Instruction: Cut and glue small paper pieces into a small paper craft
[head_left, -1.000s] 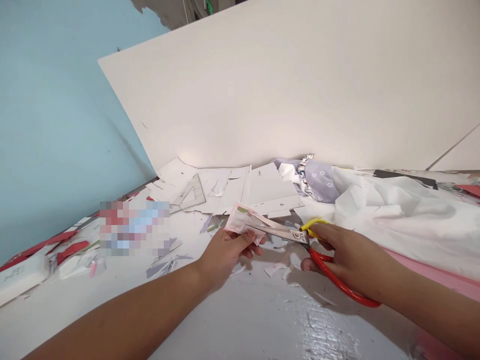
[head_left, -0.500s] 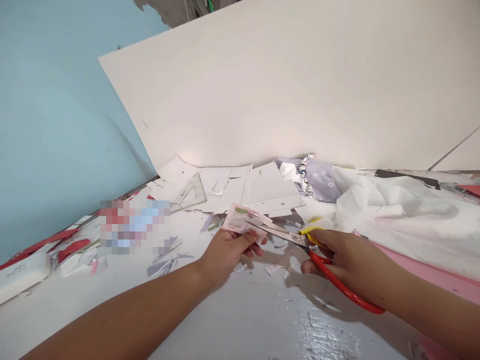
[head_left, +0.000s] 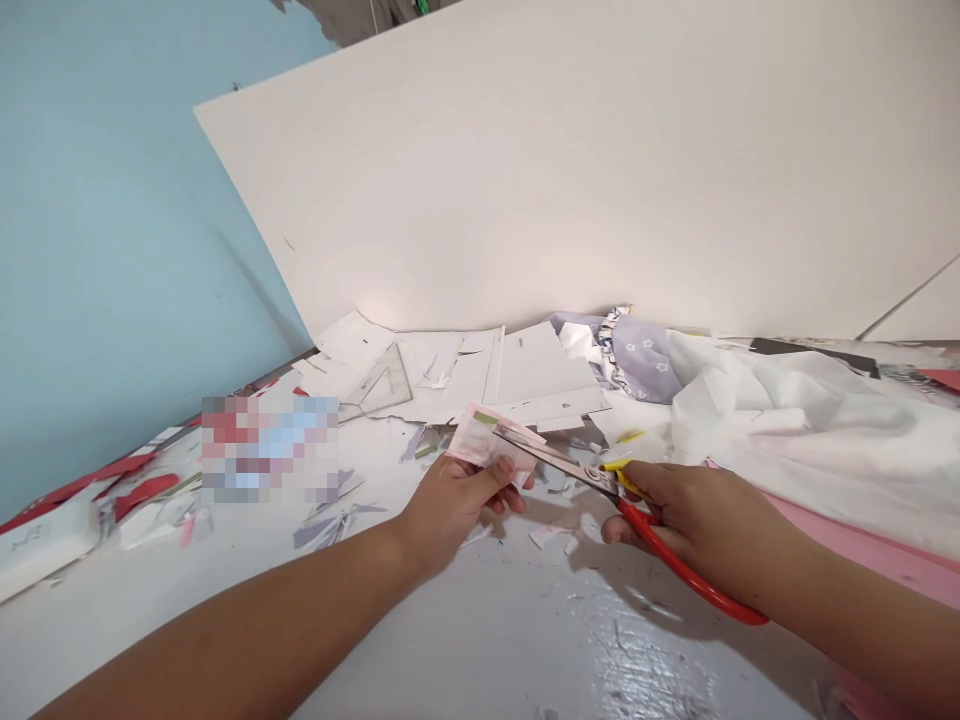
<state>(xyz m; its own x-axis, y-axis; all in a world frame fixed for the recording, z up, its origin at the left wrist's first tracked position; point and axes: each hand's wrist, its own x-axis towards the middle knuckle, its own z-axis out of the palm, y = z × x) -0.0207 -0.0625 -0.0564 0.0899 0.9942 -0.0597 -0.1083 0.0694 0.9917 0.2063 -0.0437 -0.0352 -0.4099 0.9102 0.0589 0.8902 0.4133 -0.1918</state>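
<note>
My left hand [head_left: 472, 490] pinches a small pale pink piece [head_left: 480, 440], paper or fabric, between thumb and fingers. A green strip shows near its top edge. My right hand [head_left: 682, 510] grips a pair of scissors [head_left: 559, 462] with one red and one yellow handle. The scissor blades lie across the pink piece, their tips pointing left near its middle. The blades look nearly closed; whether the piece lies between them I cannot tell. Below the hands, small pale scraps [head_left: 551, 535] lie on the glossy table [head_left: 480, 640].
A large white board [head_left: 562, 180] leans at the back. Before it lie card sheets [head_left: 525, 370] and a clear set square [head_left: 382, 385]. White fabric [head_left: 810, 420] is heaped at right over a pink sheet [head_left: 840, 530]. Red scraps [head_left: 142, 495] and a white box [head_left: 49, 535] sit left.
The scissor blades have drawn closer together over the pink piece. My right hand has closed slightly on the handles, and my left hand has hardly moved.
</note>
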